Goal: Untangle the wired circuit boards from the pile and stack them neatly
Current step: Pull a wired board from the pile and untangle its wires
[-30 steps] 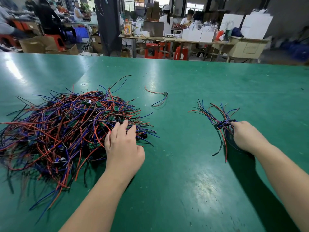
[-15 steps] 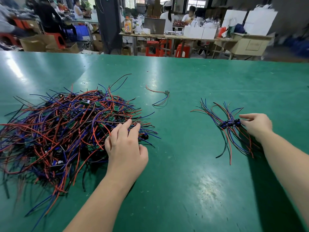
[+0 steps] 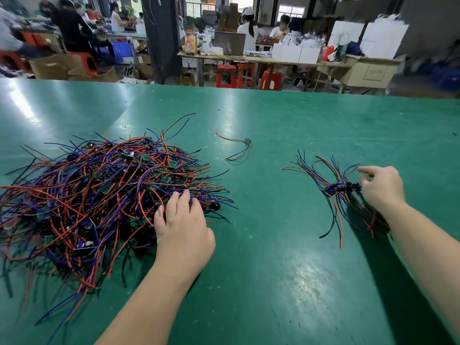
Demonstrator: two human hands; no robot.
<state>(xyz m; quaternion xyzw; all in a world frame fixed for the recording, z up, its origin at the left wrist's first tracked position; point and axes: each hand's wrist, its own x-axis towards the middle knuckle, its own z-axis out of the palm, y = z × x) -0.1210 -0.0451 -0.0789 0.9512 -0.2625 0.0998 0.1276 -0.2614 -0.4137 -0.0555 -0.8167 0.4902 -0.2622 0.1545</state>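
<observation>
**On the green bench, the right hand eases off the sorted stack**

On the right side of the bench [image 3: 273, 282], the right hand [image 3: 382, 188] has come off the stack of wired boards [image 3: 341, 188]. A second ago it was pressed onto that stack. Now it sits just to the stack's right, and its fingers [image 3: 368, 169] are loosely spread with one pointing left over the wire ends, holding nothing. The boards lie bunched together with their red, blue and black leads fanning out above and below.

The left hand [image 3: 183, 230] has pushed further into the big tangled pile [image 3: 87, 195] on the left. Its fingers [image 3: 184, 197] lay flatter before. They are now bent, with the tips buried among the wires at the pile's near right edge. Whether they pinch any one wire I cannot tell.

One single wired board [image 3: 247, 141] lies by itself between pile and stack, further back, as it did before.

Cardboard boxes [image 3: 49, 68] stand on the floor beyond the bench, and their contents are too blurred to make out.
</observation>
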